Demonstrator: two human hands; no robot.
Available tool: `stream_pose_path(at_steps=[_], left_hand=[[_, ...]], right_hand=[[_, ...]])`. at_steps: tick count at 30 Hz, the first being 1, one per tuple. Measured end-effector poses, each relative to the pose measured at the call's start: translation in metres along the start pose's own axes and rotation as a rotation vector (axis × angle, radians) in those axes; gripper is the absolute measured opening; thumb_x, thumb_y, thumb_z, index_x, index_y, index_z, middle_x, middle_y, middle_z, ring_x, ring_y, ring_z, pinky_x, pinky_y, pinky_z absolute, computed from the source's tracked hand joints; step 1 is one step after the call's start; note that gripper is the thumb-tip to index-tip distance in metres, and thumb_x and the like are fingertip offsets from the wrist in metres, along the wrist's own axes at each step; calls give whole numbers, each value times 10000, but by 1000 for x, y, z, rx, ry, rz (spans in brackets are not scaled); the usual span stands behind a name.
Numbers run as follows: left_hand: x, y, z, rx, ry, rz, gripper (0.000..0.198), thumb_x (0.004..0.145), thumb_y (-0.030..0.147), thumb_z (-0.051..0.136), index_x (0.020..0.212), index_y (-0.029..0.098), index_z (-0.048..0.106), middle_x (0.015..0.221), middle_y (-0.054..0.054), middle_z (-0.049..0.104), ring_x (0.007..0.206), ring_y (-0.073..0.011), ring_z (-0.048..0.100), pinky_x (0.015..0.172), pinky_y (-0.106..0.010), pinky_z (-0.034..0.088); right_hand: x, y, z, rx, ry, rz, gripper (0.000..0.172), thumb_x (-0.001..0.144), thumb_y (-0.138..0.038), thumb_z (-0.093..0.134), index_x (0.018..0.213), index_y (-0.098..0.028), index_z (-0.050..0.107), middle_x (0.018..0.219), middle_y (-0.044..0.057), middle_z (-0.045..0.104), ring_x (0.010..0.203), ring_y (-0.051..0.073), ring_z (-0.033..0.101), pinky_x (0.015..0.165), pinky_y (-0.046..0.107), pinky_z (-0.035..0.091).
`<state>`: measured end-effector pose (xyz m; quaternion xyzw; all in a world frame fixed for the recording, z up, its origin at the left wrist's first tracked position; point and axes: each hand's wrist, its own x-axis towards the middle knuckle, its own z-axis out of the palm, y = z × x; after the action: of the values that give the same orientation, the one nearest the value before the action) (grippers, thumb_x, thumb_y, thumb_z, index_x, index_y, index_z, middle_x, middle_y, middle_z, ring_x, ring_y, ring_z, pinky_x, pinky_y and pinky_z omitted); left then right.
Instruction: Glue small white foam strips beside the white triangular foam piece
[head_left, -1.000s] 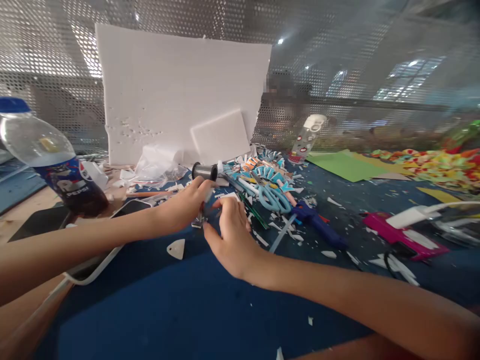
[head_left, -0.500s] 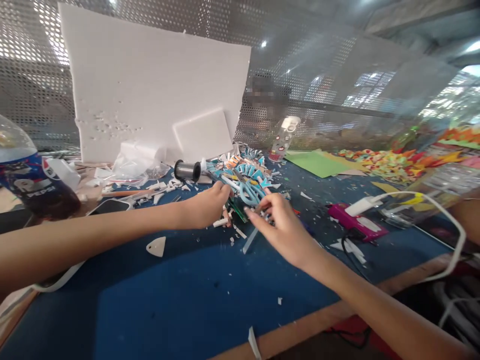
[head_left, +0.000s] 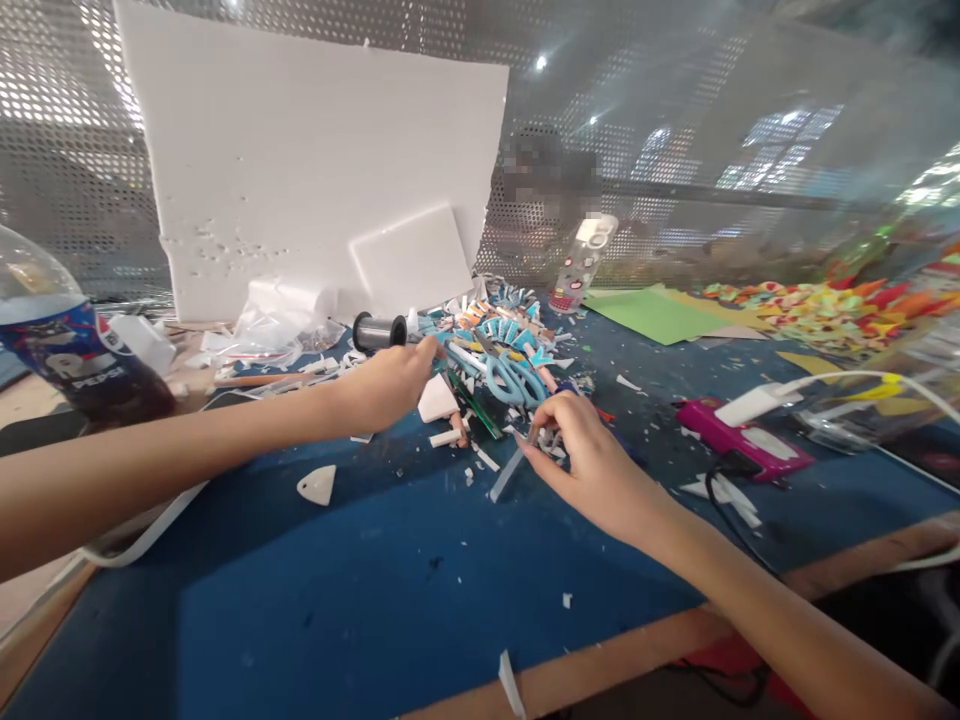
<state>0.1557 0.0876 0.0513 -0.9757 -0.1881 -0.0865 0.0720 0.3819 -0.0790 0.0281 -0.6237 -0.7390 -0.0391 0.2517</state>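
My left hand (head_left: 396, 388) is closed, its fingertips pinched together at the left side of a scrap heap; whatever they grip is hidden. A white foam piece (head_left: 438, 398) lies just right of it. Over the heap's front edge, my right hand (head_left: 589, 450) has thumb and forefinger pinched on something small that I cannot make out. A translucent strip (head_left: 508, 475) lies on the table, its upper end at the right thumb. Between the hands are light-blue-handled scissors (head_left: 514, 380), a dark green stick (head_left: 476, 408) and blue and white paper scraps.
Behind the heap lie a dark spool (head_left: 379, 331) and a leaning white foam board (head_left: 315, 170). A Pepsi bottle (head_left: 82, 355) stands left. To the right are a clear bottle (head_left: 583, 262), green paper (head_left: 652, 314) and a magenta power strip (head_left: 742, 440) with cables.
My left hand has drawn back up and left, uncovering the white foam piece. My right hand has moved slightly right and down, its fingers now pinched. The view has turned a little.
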Motion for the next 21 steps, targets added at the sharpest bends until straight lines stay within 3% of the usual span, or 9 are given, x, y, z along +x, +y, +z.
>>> stream_pose_path(at_steps=[3, 5, 12, 17, 19, 21], left_hand=[[-9, -7, -12, 22, -5, -48, 332, 957, 332, 602, 1239, 158, 574, 1234, -101, 610, 1041, -232, 639, 871, -435, 563], [-15, -1, -14, 34, -28, -80, 332, 957, 334, 603, 1236, 158, 574, 1222, -97, 614, 1025, -228, 644, 859, -430, 568], [-10, 47, 15, 18, -127, -17, 326, 957, 335, 603, 1228, 155, 579, 1218, -97, 616, 1032, -230, 642, 862, -432, 566], [1, 50, 19, -135, -150, 83, 310, 957, 326, 605, 1214, 154, 587, 1208, -94, 622, 1028, -227, 643, 866, -432, 565], [6, 49, 11, -233, -118, 77, 303, 954, 322, 610, 1207, 157, 593, 1215, -93, 620, 1042, -231, 638, 878, -439, 559], [11, 50, 1, -367, -74, 55, 263, 959, 306, 599, 1173, 152, 603, 1216, -92, 615, 1047, -228, 632, 886, -437, 553]], right_hand=[[9, -7, 1, 30, -40, -26, 121, 907, -238, 501, 857, -245, 391, 882, 55, 508, 868, 234, 540, 766, 389, 483], [15, -10, 3, 38, -59, -43, 141, 909, -239, 509, 837, -250, 388, 874, 54, 519, 874, 240, 546, 757, 392, 490], [19, -14, 6, -21, -10, -38, 213, 914, -228, 458, 796, -258, 283, 815, 32, 475, 790, 213, 527, 733, 391, 489], [-8, 1, -16, -136, -65, 7, 174, 839, -237, 524, 797, -251, 355, 767, 16, 479, 677, 183, 518, 631, 319, 471], [-16, 17, -23, -214, -20, 79, 152, 808, -257, 535, 831, -239, 386, 825, 63, 503, 767, 231, 541, 695, 364, 483], [-19, 35, -26, -310, 53, 187, 239, 753, -281, 572, 916, -192, 423, 971, 171, 514, 981, 348, 524, 841, 484, 459]])
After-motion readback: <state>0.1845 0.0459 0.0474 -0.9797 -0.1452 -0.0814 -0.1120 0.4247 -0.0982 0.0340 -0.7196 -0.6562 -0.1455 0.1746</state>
